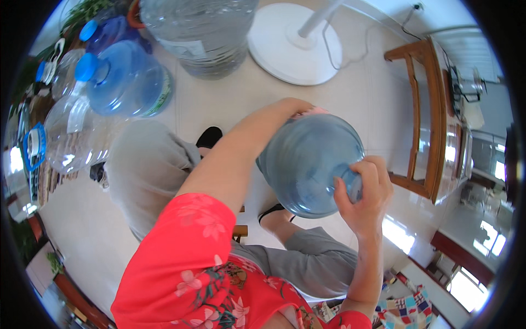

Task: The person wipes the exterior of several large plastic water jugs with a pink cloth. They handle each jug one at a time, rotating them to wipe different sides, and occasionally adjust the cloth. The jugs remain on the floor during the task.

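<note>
A large translucent blue water jug (307,164) lies tilted between my knees, its neck end toward me and to the right. My right hand (370,186) is closed round the rim of its neck, with the thumb on the near side. My left arm reaches across to the jug's far side, where my left hand (298,105) rests against the wall. A piece of pink cloth (314,111) shows at that hand, between it and the jug. Most of the left fingers are hidden behind the jug.
At the far left stand a blue jug (125,79) with a blue cap and a clear bottle (79,131) with a blue handle. A big clear container (203,33) and a round white stand base (285,52) are ahead. On the right is a wooden table (435,120).
</note>
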`<act>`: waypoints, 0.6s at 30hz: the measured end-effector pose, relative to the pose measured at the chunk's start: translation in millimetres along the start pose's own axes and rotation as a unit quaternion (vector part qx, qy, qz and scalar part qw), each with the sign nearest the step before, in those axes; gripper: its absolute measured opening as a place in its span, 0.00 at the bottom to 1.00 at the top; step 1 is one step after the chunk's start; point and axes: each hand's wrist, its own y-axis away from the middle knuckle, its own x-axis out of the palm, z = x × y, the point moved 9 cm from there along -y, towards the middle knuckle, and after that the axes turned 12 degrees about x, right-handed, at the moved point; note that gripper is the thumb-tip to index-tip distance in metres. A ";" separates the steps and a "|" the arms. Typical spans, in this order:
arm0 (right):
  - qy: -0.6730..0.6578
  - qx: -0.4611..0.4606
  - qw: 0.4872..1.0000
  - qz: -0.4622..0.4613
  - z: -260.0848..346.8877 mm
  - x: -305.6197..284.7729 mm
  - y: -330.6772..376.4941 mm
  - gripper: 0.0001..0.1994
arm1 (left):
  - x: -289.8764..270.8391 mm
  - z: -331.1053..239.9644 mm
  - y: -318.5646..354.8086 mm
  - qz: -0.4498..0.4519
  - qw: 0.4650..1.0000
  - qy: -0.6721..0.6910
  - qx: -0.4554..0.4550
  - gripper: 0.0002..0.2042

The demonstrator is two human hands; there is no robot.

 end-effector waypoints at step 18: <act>-0.006 0.015 0.999 -0.034 -16.2 -7.3 5.5 0.14 | 40.2 47.3 156.9 -0.477 0.817 0.301 0.122 0.16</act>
